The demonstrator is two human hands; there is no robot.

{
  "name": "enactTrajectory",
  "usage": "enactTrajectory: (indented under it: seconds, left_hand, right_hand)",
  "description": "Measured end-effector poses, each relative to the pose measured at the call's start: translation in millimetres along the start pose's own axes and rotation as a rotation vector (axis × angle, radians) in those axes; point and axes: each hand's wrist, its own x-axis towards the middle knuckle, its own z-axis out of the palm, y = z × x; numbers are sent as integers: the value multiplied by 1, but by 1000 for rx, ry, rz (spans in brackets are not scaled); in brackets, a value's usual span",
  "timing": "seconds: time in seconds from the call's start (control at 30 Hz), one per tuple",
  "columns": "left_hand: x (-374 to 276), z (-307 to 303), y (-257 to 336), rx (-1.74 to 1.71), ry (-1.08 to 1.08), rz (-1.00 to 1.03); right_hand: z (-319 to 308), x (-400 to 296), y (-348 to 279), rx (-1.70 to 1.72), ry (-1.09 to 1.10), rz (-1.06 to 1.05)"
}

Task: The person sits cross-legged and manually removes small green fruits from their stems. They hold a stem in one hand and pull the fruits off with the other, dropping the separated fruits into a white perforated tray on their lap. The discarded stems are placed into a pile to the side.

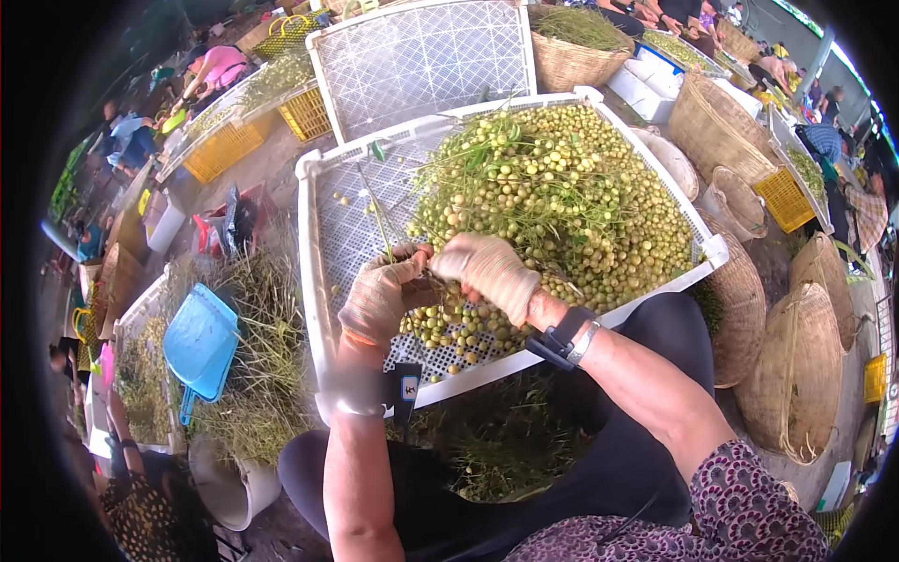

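Observation:
My left hand (383, 291), in a fingerless knit glove, pinches a bunch of thin stems (379, 219) over the left half of a white plastic mesh tray (307, 274). Close beside it, my right hand (488, 270) is similarly gloved and blurred, fingers curled near the stem ends; what it grips is unclear. Small round yellow-green fruits (646, 232) heap up across the tray's right side. Among them lie green sprigs (506, 137) with fruit still attached. More loose fruits (449, 330) sit below my hands on the mesh.
Another white mesh tray (421, 60) stands upright behind. At left, a blue dustpan (201, 341) rests by piled dry stems (263, 365), above a white bucket (232, 485). Wicker baskets (793, 372) crowd the right. Stripped stems (520, 435) lie between my knees. Other people work around.

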Motion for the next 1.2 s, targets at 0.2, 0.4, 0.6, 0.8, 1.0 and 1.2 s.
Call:
enactTrajectory:
  seconds: [0.2, 0.4, 0.6, 0.8, 1.0, 1.2]
  left_hand:
    - [3, -7, 0, -148, 54, 105]
    - [1, 3, 1, -96, 8, 186]
    - [4, -10, 6, -103, 12, 177]
    - [3, -9, 5, -50, -28, 207]
    - [3, -18, 6, -98, 69, 205]
    - [-1, -12, 14, -119, 64, 211]
  right_hand:
    - [-10, 4, 2, -30, 112, -69]
    - [4, -2, 11, 0, -25, 136]
    - [-25, 13, 30, 343, -188, 63]
    - [1, 1, 9, 200, -98, 113]
    - [-11, 8, 2, -224, -115, 193]
    - [-16, 10, 23, 320, -228, 18]
